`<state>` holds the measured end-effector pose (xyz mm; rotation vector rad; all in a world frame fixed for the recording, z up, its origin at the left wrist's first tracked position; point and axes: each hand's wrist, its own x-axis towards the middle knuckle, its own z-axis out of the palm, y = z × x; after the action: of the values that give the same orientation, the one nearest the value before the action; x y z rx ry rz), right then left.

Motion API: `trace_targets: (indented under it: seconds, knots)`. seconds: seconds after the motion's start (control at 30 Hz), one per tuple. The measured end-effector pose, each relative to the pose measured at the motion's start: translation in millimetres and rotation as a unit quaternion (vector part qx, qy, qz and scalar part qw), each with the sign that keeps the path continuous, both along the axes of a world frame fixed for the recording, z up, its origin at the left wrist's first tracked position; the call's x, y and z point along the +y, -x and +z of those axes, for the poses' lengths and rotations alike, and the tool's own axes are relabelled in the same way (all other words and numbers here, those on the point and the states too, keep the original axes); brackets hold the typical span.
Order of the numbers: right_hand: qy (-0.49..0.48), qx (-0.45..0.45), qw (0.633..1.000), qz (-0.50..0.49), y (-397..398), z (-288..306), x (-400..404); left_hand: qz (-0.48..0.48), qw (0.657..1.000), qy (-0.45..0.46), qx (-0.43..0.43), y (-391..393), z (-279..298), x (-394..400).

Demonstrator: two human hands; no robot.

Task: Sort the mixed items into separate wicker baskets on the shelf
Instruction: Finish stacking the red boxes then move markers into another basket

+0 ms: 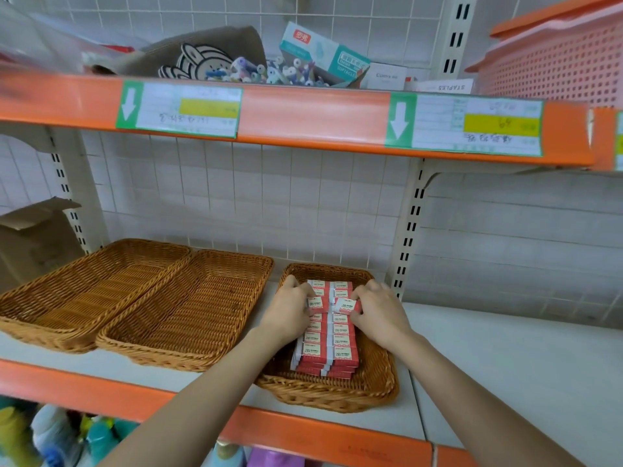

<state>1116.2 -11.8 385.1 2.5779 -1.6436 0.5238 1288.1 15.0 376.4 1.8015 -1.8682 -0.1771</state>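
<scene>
**Boxes going into the right basket**

Both hands work inside the right basket. The left hand and right hand each pinch 1 small red box atop the stack. Left of that basket, 2 baskets await other items; next, seat these boxes squarely.

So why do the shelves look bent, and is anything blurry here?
Head view: the wide-angle lens bows the upper orange shelf edge; the top-left corner and price labels are smeared, while both hands and the red 2B boxes look fairly sharp under soft, even light.
</scene>
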Motion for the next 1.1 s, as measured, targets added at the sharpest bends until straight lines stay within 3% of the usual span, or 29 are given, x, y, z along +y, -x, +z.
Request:
trace_targets:
  seconds: [0.7, 0.93, 1.1]
  knots:
    - [-0.043, -0.049, 0.998, 0.001, -10.1, -8.3, -0.7, -0.006, 1.000, 0.006, 0.000, -0.2, -5.8, -6.5]
    - [-0.036, -0.050, 0.998, 0.005, -8.9, -8.2, 4.8, -0.036, 0.987, 0.077, -0.138, 0.4, -8.1, -5.0]
    - [-0.041, -0.053, 0.997, 0.027, -0.7, -8.3, 19.2, -0.063, 0.981, 0.052, -0.176, 2.4, -5.3, 4.9]
